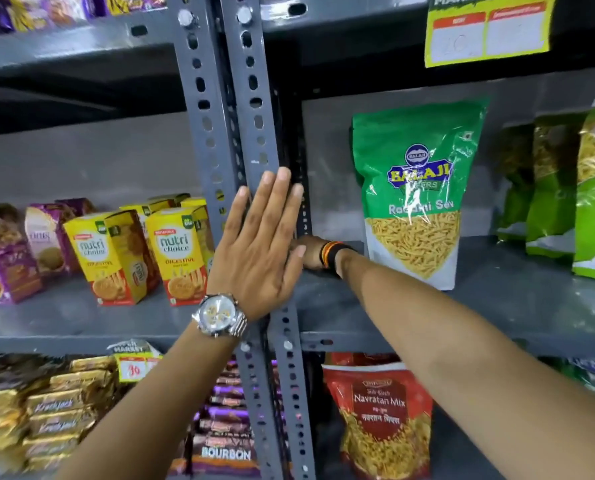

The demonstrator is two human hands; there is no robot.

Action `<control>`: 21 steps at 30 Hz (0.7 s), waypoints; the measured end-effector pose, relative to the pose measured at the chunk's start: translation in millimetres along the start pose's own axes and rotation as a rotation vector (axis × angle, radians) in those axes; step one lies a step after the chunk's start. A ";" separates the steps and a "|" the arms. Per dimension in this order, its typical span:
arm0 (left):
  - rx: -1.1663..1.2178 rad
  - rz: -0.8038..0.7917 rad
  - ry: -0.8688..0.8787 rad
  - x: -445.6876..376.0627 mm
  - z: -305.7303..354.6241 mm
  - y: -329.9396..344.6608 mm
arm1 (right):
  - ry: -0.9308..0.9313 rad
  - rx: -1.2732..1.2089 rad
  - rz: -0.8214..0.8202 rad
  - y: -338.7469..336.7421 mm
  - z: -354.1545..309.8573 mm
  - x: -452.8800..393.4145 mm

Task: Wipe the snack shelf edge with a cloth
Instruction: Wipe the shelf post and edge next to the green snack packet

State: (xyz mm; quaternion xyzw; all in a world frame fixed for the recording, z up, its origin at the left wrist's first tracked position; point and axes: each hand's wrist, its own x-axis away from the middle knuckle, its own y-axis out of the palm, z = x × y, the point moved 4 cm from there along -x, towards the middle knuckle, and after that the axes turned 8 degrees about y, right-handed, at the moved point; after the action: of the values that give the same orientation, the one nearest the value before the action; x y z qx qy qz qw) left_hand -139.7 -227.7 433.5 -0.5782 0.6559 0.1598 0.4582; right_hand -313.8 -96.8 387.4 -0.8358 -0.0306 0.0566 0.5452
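My left hand (258, 251), with a silver watch at the wrist, lies flat and open against the grey slotted upright post (254, 116), holding nothing. My right hand (308, 252), with orange and black bands at the wrist, reaches over the grey snack shelf (393, 306) into its left corner beside the post. My left hand hides most of it, fingers included. No cloth is visible. The shelf's front edge (358, 341) runs under my right forearm.
A green Balaji sev bag (414, 195) stands just right of my right wrist, with more green bags (559, 188) further right. Yellow Nutri Choice boxes (178, 254) sit on the left shelf. A red Navratan Mix bag (379, 417) and biscuit packs (57, 410) fill the shelf below.
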 end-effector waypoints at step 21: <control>-0.012 -0.041 -0.004 0.6 2.1 -3.8 | -0.283 -0.120 -0.078 0.8 -2.0 100.1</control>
State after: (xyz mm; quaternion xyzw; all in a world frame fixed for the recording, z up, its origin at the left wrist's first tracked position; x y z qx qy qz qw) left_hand -135.3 -227.6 433.2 -0.5938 0.6422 0.1555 0.4591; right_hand -214.3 -87.6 381.4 -0.8488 -0.1428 0.1506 0.4862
